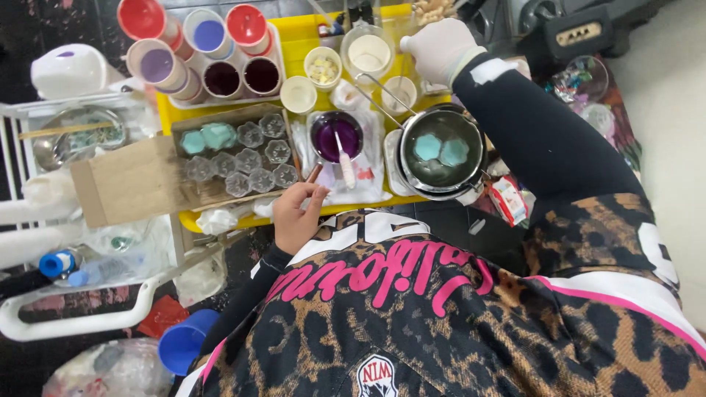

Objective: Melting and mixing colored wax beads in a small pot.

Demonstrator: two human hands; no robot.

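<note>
Your right hand (440, 45), gloved, loosely closed at far table edge, grasped item unclear. Dark pot (441, 151) holding two teal pieces lies just nearer you. Left hand (296, 215), bare, half-curled, rests at near edge.

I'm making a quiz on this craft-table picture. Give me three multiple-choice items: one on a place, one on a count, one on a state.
1. Where does the dark pot stand?
A. right of the purple bowl
B. in the cardboard tray
C. on the floor

2. How many teal pieces lie in the pot?
A. none
B. two
C. five

3. How is the right hand?
A. bare
B. in a white glove
C. flat on the table

Answers:
1 A, the pot sits right of the bowl on the yellow table.
2 B, two teal shapes show inside it.
3 B, a white glove covers it; the left hand is bare.
</note>
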